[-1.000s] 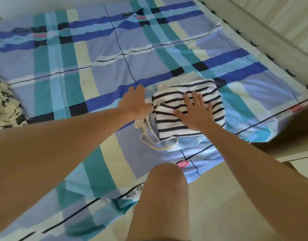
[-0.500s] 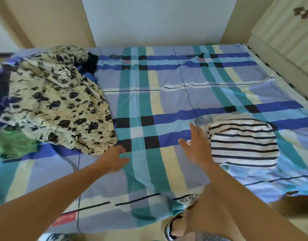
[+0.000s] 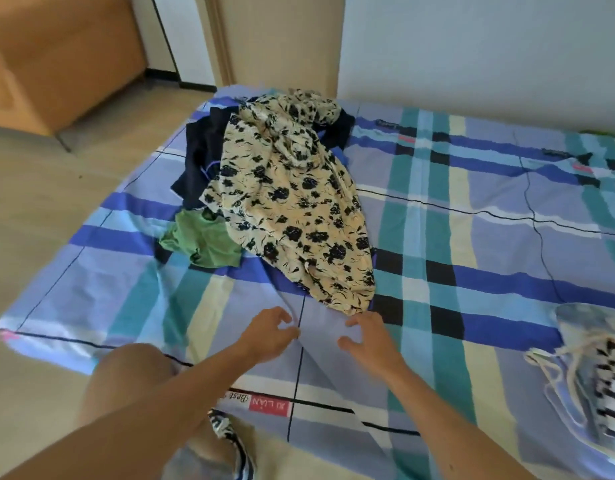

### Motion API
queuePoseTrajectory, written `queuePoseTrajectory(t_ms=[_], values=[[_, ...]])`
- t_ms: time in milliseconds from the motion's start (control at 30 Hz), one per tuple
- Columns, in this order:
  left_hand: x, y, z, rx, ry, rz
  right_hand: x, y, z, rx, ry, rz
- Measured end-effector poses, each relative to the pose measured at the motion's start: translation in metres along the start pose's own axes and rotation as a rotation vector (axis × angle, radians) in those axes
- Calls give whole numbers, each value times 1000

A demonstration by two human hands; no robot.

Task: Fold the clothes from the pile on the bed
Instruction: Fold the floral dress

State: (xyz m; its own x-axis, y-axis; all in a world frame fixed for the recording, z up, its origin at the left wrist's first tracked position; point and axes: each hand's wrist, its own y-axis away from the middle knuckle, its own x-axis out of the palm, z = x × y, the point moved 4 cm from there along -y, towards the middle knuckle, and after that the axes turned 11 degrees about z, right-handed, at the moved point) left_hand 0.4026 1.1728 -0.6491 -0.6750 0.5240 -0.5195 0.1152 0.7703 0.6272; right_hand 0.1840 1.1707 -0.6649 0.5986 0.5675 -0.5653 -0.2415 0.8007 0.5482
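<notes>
Reaching for the next piece, aren't you? Both forearms stretch out over the near edge of the bed (image 3: 472, 237), your knee (image 3: 133, 368) by that edge. Your left hand (image 3: 268, 336) and right hand (image 3: 366, 341) hover side by side just over the sheet, fingers spread and loosely curled, nothing in either one.

— Agreed, you're empty-handed. Your right hand is just beside the hem of the floral garment (image 3: 309, 237), not touching it as far as I can tell. The left sits a bit further off. One striped piece (image 3: 607, 386) lies folded at the right edge of the bed, well apart, so I'd say you're early in the job and at the pick-up step.

So what does the next move need?

— Pinch that hem with both hands and draw the floral thing toward you onto bare sheet before you fold. It's draped over the pile (image 3: 282, 157), with a green garment (image 3: 202, 240) poking out on its left and dark navy stuff (image 3: 202, 150) behind, toward the far corner. It looks floppy, so lift it clear or you may drag the others along.
</notes>
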Motion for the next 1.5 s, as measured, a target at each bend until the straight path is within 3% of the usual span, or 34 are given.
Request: queuePoseTrajectory(t_ms=[300,667,867,933,1033,1100,1200,1300,1367,1433,1500], values=[[20,-35,28,136,623,-55,10,-33,16,59,252,17],[-1,-80,47,90,1027,-81,-5,-130,93,-52,558,-47],[-8,-77,53,64,1118,-101,-10,-172,120,51,653,47],[-10,-75,56,50,1124,-100,-18,-171,126,42,533,0],[-15,-73,57,42,1152,-97,-33,-152,133,-53,93,-66],[-15,-68,56,43,1222,-96,-39,-128,139,-134,-55,-42],[-13,-59,51,26,1412,-65,-36,-85,141,-246,-72,110],[-19,-47,37,161,1632,45,-9,-33,119,-288,-1,321],[-19,-39,25,171,1510,62,16,0,91,-303,50,440],[-8,-25,16,49,1179,-37,36,24,60,-253,17,488],[12,-11,2,24,985,-124,37,49,33,-152,-269,406]])
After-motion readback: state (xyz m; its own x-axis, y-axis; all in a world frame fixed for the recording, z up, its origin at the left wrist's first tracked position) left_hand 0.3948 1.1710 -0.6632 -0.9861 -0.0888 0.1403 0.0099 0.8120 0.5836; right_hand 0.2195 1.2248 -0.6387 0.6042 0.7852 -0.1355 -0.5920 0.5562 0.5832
